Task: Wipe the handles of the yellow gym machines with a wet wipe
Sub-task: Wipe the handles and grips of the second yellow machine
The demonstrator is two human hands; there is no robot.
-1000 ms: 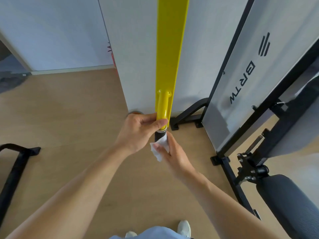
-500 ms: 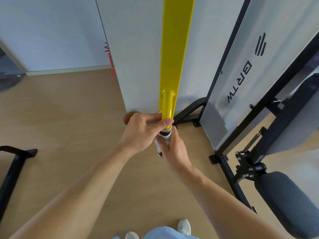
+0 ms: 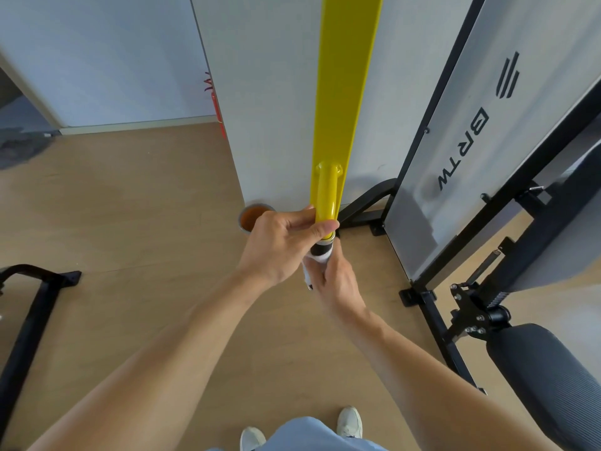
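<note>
A yellow machine arm [image 3: 344, 86] comes down the middle of the view and ends in a yellow tube [image 3: 326, 196] with a black handle [image 3: 322, 248] at its tip. My left hand [image 3: 279, 245] grips the lower end of the yellow tube, thumb across it. My right hand [image 3: 335, 281] is wrapped around the black handle with a white wet wipe [image 3: 317, 260] pressed between palm and grip. Most of the handle and wipe is hidden by my fingers.
A black machine frame [image 3: 432, 307] with a grey BRTW panel [image 3: 461, 151] and a dark padded seat [image 3: 546, 379] stands at the right. Another black frame foot [image 3: 35, 288] lies at the left. A small metal cup [image 3: 253, 216] sits on the wooden floor by the white wall.
My right hand went from holding the wipe loosely below the handle to closing around the handle with it. The camera has shifted a little, revealing the cup.
</note>
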